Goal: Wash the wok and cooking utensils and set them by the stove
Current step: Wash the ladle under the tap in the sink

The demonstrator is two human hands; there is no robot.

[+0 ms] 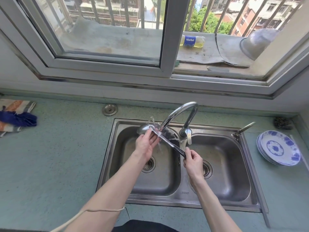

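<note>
Item: ladle point(160, 136), steel, under rinse at centre frame. We hold it slantwise over the left basin of the double sink point(249, 164); its bowl lies at the basin's upper left corner, its dark handle end runs down-right across the divider. Water from the curved tap point(177, 114) strikes the neck of the handle and splashes about the bowl.

Left hand point(145, 144): fingers loosely curled around the handle just below the bowl, thumb uppermost, rubbing or steadying; how firmly they close we cannot tell. Right hand point(192, 160): thumb and fingers pinch the dark handle tip, the other fingers folded beneath.

Progress, as we judge it: washing is under way on one utensil. No wok and no stove show in the frame, so we cannot say whether the wok is washed; nothing here is yet set by a stove. Remaining at least: finish the rinse, carry the ladle off.

Other stock: stacked blue-patterned plates point(279, 148) on the counter at right; scouring pad point(282, 123) upper right of the counter; cloths point(16, 116) at left edge; bottle point(192, 41) on the outer ledge
</note>
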